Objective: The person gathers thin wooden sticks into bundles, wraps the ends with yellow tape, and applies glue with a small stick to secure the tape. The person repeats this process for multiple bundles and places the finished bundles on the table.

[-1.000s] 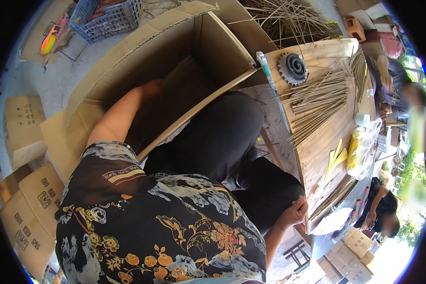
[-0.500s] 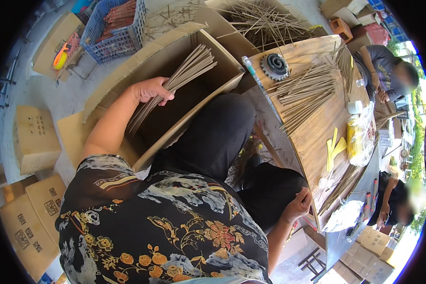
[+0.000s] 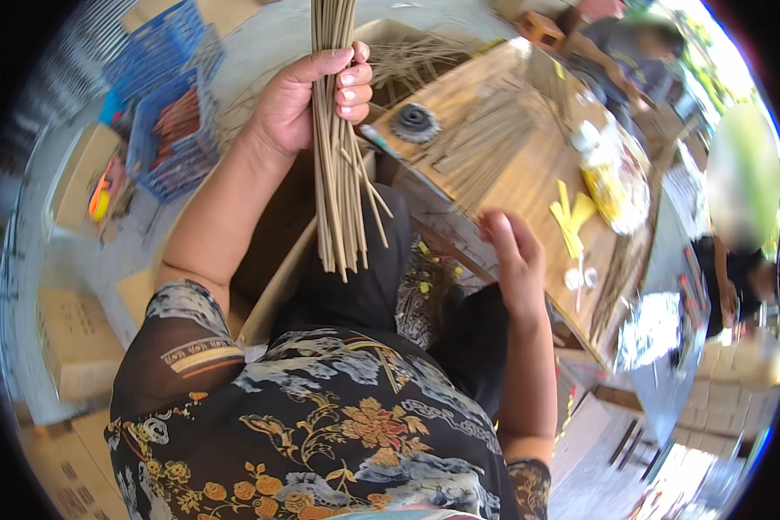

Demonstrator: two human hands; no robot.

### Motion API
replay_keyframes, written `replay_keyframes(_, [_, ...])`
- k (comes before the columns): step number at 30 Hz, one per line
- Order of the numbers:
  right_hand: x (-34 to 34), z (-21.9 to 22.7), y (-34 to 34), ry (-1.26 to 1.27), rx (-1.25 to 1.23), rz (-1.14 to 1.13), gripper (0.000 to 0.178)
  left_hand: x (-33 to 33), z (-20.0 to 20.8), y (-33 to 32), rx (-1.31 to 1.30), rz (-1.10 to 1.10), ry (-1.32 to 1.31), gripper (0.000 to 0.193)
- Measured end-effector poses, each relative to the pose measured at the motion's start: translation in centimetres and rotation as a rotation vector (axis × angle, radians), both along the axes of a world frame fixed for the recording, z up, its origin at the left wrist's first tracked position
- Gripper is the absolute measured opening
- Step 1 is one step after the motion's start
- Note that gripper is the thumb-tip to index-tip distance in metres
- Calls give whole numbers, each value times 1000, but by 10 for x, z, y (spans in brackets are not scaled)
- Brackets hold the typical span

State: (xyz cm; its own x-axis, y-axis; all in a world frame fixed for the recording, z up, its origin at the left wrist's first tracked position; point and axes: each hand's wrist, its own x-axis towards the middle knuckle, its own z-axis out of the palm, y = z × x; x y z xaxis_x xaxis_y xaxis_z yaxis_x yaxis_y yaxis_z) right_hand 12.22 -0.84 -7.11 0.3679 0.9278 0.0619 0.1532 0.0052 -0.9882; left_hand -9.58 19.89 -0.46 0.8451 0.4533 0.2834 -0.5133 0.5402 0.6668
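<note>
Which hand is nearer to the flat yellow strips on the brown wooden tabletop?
Right. The right hand is just left of the flat yellow strips and a bit lower in the picture; the left hand, gripping a bundle of thin brown sticks, is farther left and higher up.

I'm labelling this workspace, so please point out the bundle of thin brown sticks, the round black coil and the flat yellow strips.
Bundle of thin brown sticks (image 3: 331,178): head view, shafts below the grip.
Round black coil (image 3: 415,121): head view, centre.
Flat yellow strips (image 3: 571,229): head view, where they meet.
</note>
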Motion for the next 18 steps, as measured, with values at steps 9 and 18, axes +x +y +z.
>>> replay_keyframes(9, [-17, 5, -13, 327, 15, 383, 32, 79, -29, -42, -384, -195, -183, 15])
replay_keyframes(18, [53, 9, -76, 182, -466, 205, 23, 78, -56, 0, -463, -19, -368, 12])
